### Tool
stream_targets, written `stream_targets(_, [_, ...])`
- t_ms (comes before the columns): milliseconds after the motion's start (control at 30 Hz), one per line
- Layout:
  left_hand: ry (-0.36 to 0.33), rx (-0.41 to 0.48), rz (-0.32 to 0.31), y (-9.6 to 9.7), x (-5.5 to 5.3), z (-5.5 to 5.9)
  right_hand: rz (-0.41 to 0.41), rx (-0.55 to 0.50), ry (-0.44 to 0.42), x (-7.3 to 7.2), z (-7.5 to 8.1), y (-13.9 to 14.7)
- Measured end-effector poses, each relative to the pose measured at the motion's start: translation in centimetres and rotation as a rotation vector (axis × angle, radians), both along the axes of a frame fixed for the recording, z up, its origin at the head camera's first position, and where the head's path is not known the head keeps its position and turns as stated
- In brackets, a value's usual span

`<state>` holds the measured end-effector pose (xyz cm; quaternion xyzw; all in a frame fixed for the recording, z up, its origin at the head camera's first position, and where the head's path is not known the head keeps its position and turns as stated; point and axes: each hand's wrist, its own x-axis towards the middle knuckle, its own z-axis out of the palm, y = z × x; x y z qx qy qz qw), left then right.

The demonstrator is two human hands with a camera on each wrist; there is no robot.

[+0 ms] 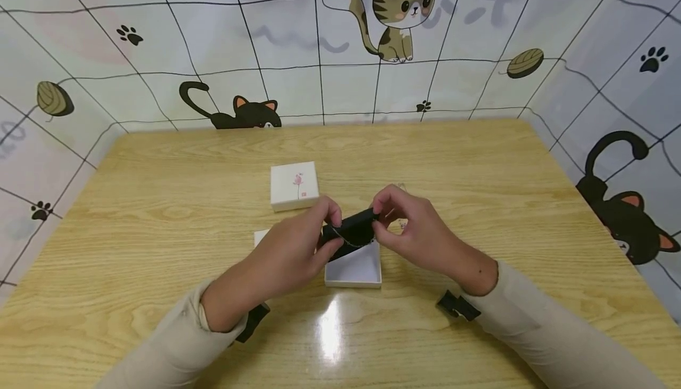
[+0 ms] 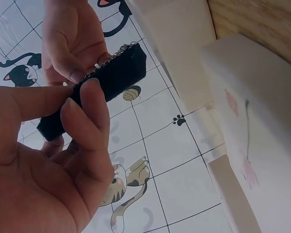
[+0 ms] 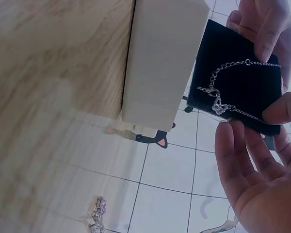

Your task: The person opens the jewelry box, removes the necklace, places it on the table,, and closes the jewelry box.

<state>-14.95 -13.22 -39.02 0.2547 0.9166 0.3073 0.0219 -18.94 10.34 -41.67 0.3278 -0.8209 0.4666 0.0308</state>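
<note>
Between both hands is a black jewelry pad, tilted over an open white box. A silver chain with a clasp and a small openwork charm lies across the pad's face. My left hand pinches the pad at its left end, thumb on the chain side. At the opposite end my right hand holds it between thumb and fingers, its fingertips close to the chain. In the left wrist view, the pad shows nearly edge-on with chain links along its upper edge.
A white lid with a pink flower sits behind the left hand. Another white box piece is mostly hidden by that hand. A sparkly jewelry piece lies on the wooden table beyond the right hand. Cat-patterned cloth surrounds the table.
</note>
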Motion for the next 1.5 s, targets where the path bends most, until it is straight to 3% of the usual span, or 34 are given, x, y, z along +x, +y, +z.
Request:
stream_targets(300, [-0.024, -0.003, 0.015, 0.00, 0.09, 0.42, -0.002, 0.007, 0.004, -0.01, 0.03, 0.00])
stream_targets(600, [-0.066, -0.005, 0.120, -0.04, -0.05, 0.88, 0.006, 0.015, 0.030, -0.08, -0.08, -0.04])
stream_targets(767, [-0.011, 0.000, 0.146, -0.06, -0.24, 0.80, 0.004, 0.026, 0.069, -0.12, -0.17, -0.06])
stream_targets(1067, [0.069, 0.096, 0.142, -0.32, -0.33, 0.91, -0.007, 0.045, 0.097, -0.14, -0.19, -0.05])
stream_targets(1200, [0.033, 0.127, 0.109, -0.33, -0.37, 0.95, -0.005, 0.058, 0.110, -0.17, -0.29, -0.06])
stream_targets(1500, [-0.134, 0.180, 0.030, -0.26, -0.66, 0.95, -0.023, 0.090, 0.151, -0.14, -0.31, 0.03])
